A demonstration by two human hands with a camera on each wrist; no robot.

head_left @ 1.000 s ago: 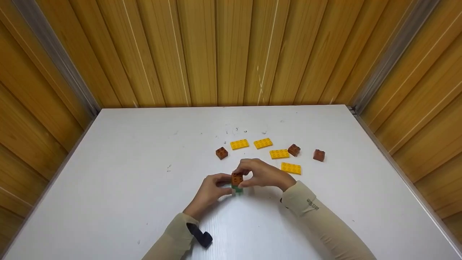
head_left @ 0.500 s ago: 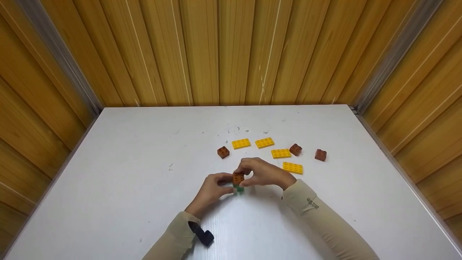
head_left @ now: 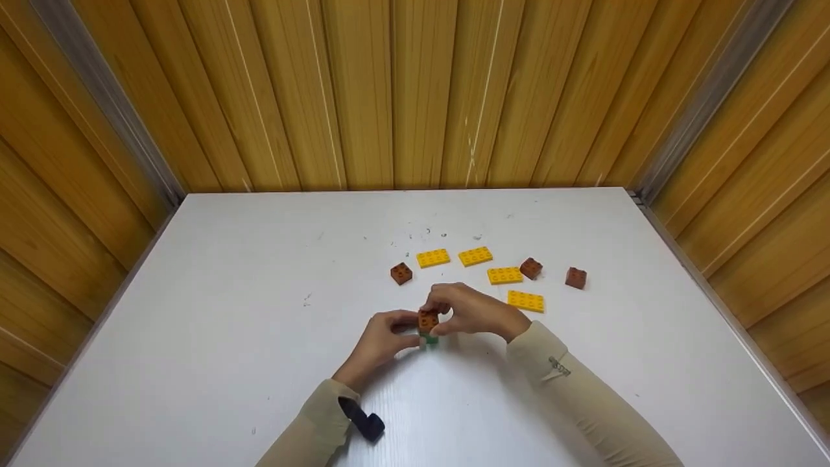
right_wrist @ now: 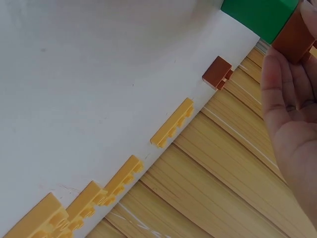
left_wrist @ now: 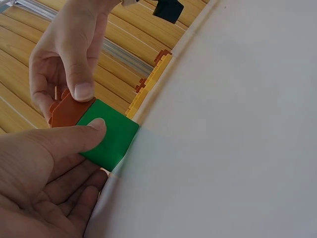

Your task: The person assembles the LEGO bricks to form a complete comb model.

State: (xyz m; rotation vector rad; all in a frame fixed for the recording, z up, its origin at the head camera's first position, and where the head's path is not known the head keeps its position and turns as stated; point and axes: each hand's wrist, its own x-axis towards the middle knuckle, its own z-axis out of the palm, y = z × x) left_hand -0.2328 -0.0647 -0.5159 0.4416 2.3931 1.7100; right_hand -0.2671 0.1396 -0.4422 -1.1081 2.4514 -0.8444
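In the left wrist view a green block (left_wrist: 117,133) stands on the white table with a brown 2x2 brick (left_wrist: 70,112) on top of it, their faces flush. My left hand (head_left: 379,342) holds the green block, its thumb flat across one face. From the other side my right hand (head_left: 473,311) pinches the brown brick between thumb and fingers. The same pair shows at the top right corner of the right wrist view, the green block (right_wrist: 262,16) against the brown brick (right_wrist: 293,37). Fingers cover part of both pieces.
Beyond the hands lie several yellow 2x4 plates (head_left: 433,258). A loose brown brick (head_left: 401,273) sits left of them. Another brown brick (head_left: 531,268) touches a plate, and a third brick (head_left: 576,277) lies farther right. Wood-patterned panels (head_left: 415,97) border the table (head_left: 259,259).
The head view has shifted slightly. Both hands keep their places on the stacked brown brick and green block.
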